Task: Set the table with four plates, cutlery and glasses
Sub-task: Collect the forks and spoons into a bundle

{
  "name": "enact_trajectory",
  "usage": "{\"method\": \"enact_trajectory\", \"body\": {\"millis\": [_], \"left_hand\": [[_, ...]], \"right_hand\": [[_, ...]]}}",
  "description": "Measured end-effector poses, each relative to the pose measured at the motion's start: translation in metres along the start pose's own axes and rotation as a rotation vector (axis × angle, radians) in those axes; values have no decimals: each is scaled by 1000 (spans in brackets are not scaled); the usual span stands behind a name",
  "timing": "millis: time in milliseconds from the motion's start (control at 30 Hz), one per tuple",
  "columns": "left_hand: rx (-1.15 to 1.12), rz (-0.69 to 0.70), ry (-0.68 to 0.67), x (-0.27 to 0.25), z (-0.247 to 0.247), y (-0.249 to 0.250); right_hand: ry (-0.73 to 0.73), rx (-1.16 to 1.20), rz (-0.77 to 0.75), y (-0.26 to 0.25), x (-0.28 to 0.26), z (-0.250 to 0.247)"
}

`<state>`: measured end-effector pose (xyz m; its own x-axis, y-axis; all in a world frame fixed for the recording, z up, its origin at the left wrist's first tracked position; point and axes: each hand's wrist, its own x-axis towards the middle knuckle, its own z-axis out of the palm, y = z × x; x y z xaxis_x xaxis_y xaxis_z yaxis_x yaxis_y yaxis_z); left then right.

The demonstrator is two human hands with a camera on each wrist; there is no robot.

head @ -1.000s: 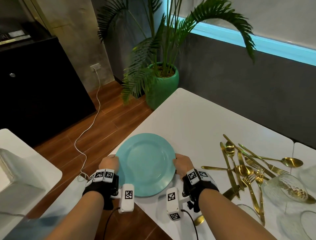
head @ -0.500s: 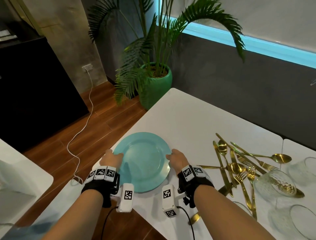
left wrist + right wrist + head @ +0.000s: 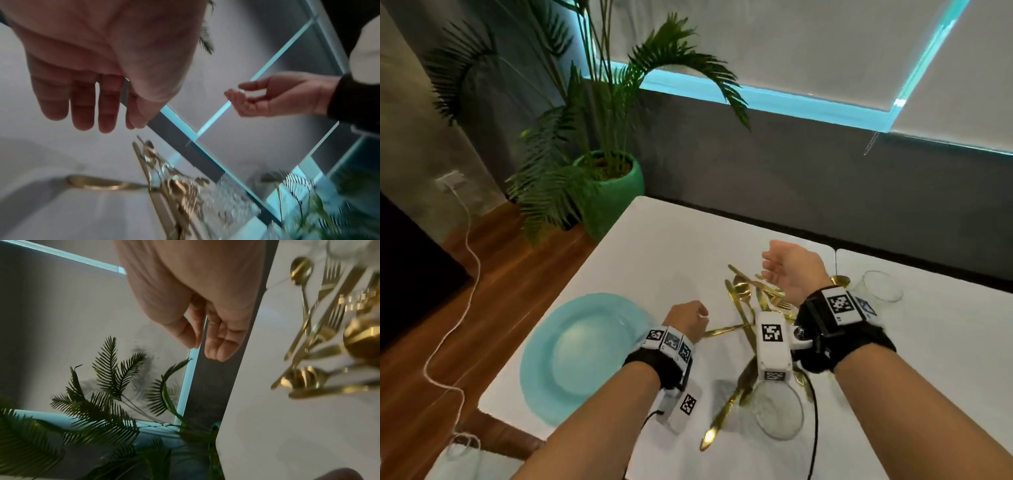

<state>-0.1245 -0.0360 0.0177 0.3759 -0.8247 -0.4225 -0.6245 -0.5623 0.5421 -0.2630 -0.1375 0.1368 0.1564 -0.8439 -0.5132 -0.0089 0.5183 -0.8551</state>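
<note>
Head view shows one teal plate (image 3: 582, 353) lying flat near the left edge of the white table (image 3: 671, 240), at my near-left corner, with neither hand on it. That is the only plate I can see, so by my reckoning three plates are left to lay. The gold cutlery (image 3: 751, 301) sits in an unsorted heap toward the middle of the table, just right of the plate, and the glasses (image 3: 881, 286) stand scattered around it; none is at a place yet. My left hand (image 3: 688, 320) hangs between plate and heap, fingers loose and holding nothing. My right hand (image 3: 791, 270) hovers over the heap, palm turned inward, fingers relaxed and empty. How many glasses there are I cannot say, since the wrist views are blurred.
</note>
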Motion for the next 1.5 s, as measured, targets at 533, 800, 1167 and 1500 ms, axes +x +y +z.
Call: {"method": "enact_trajectory", "body": {"millis": [533, 800, 1167, 1500], "left_hand": [[362, 91, -109, 30, 66, 40], [221, -3, -286, 21, 33, 33], [148, -8, -330, 9, 20, 23], [-8, -81, -174, 2, 0, 14]], "right_hand": [[-145, -695, 180, 50, 58, -61], [-239, -1021, 130, 63, 77, -32], [-391, -1124, 253, 90, 98, -13], [-365, -1002, 288, 50, 90, -16]]}}
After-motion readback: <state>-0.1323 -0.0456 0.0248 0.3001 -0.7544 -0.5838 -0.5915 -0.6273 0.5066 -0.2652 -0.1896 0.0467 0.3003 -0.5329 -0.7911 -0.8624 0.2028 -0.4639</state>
